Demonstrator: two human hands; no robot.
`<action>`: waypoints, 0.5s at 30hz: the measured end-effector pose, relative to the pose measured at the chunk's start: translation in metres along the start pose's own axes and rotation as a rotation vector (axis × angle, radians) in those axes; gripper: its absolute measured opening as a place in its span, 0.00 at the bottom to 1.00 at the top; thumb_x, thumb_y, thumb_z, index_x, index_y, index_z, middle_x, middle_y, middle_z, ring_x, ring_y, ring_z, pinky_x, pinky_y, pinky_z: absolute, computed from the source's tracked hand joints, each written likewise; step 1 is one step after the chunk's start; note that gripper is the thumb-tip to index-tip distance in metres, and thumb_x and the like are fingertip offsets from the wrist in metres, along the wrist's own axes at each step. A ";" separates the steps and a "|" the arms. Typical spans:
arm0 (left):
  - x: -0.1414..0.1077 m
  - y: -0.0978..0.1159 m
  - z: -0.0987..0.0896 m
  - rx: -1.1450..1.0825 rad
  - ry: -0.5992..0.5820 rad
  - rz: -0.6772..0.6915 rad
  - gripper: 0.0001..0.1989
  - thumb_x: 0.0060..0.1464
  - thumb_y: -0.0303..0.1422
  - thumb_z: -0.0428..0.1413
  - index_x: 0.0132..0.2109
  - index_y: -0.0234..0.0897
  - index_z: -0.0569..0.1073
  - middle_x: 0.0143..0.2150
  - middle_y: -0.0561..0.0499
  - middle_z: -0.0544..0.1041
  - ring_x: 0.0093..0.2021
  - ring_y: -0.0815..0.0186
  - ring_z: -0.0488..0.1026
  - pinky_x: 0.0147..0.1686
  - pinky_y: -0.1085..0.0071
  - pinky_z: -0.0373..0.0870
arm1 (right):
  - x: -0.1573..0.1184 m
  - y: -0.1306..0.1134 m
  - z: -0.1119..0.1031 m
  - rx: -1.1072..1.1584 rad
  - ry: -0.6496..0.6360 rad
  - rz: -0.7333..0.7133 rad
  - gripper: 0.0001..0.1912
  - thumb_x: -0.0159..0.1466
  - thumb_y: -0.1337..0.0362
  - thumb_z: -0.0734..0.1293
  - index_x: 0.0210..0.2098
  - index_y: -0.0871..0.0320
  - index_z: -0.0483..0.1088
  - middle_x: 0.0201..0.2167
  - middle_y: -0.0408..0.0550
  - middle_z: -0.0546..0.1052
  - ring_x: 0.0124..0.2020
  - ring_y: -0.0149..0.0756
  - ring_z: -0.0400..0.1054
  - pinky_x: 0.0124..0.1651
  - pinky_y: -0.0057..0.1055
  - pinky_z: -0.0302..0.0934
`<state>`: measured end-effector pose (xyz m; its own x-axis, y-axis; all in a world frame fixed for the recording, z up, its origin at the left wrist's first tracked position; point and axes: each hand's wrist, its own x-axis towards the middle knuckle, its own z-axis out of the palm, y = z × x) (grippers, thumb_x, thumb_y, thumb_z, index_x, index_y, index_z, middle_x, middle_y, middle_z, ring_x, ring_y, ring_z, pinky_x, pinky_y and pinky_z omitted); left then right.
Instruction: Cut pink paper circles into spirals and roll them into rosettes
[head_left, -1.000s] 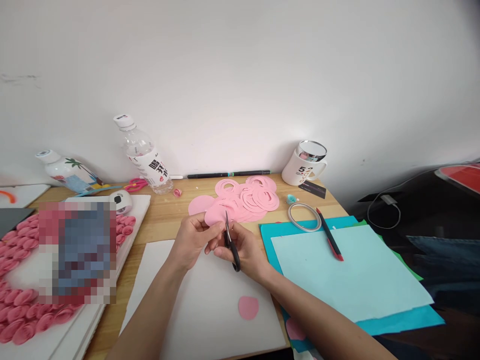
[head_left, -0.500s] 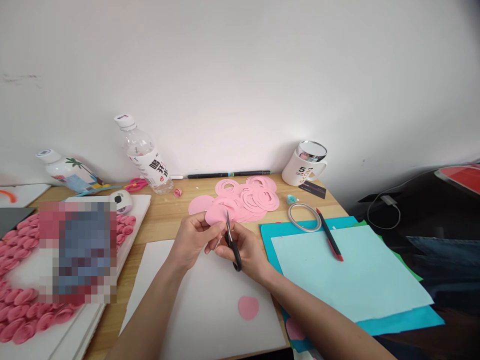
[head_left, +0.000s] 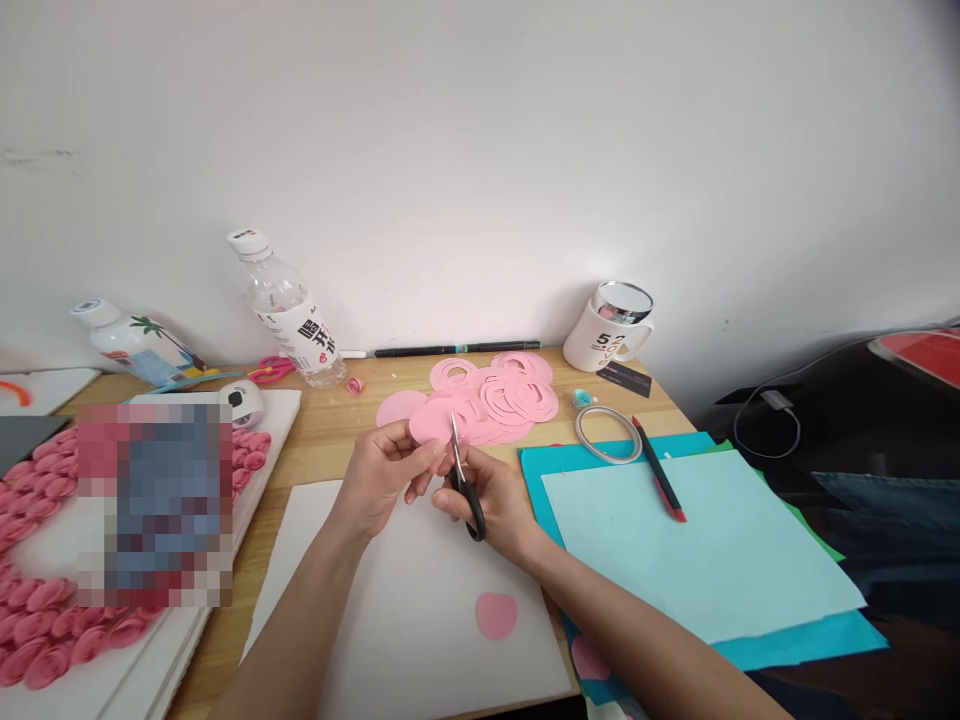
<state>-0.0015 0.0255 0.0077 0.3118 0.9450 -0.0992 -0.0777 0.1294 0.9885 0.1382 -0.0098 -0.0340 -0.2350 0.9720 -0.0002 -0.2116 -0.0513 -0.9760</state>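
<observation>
Between its thumb and fingers my left hand [head_left: 382, 475] pinches a pink paper circle [head_left: 431, 422]. My right hand [head_left: 487, 497] is closed round the black handles of a pair of scissors [head_left: 470, 505], whose blades point away from me and meet the circle's right edge. Just behind the hands lies a pile of pink paper spirals and discs [head_left: 517, 395]. Under my forearms is a white board [head_left: 409, 600], with one small pink paper piece [head_left: 496, 615] on it near my right wrist.
Light blue paper sheets [head_left: 697, 550] lie at the right, bearing a tape roll [head_left: 609, 436] and a red-black pen [head_left: 660, 470]. A mug [head_left: 609, 328] and a water bottle [head_left: 289, 315] stand by the wall. At left, rolled pink paper flowers [head_left: 45, 625] cover a white board.
The pink circle has turned slightly in my left hand, and the scissors' blades have shifted a little against its edge. Everything else lies as before.
</observation>
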 end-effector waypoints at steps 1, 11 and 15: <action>0.000 0.000 0.000 0.000 -0.001 0.000 0.09 0.48 0.32 0.58 0.25 0.33 0.69 0.17 0.57 0.68 0.14 0.78 0.58 0.12 0.80 0.53 | 0.000 0.000 0.000 0.001 0.002 -0.001 0.18 0.48 0.56 0.72 0.31 0.57 0.62 0.18 0.36 0.63 0.18 0.25 0.55 0.21 0.24 0.51; 0.000 0.001 0.000 -0.039 0.037 -0.017 0.09 0.47 0.34 0.59 0.26 0.34 0.69 0.14 0.59 0.64 0.13 0.78 0.57 0.12 0.80 0.51 | -0.001 -0.003 0.001 -0.037 0.047 0.085 0.19 0.48 0.53 0.71 0.29 0.57 0.62 0.15 0.36 0.64 0.15 0.25 0.57 0.18 0.23 0.51; 0.000 0.004 0.002 -0.061 0.048 -0.034 0.10 0.46 0.35 0.59 0.26 0.34 0.68 0.14 0.59 0.64 0.13 0.77 0.57 0.13 0.79 0.51 | -0.001 -0.003 0.003 -0.032 0.064 0.095 0.19 0.47 0.52 0.71 0.28 0.57 0.63 0.13 0.35 0.63 0.14 0.26 0.58 0.18 0.23 0.52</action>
<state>-0.0001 0.0258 0.0116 0.2697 0.9528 -0.1394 -0.1261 0.1785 0.9758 0.1362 -0.0115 -0.0309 -0.1909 0.9759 -0.1058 -0.1603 -0.1373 -0.9775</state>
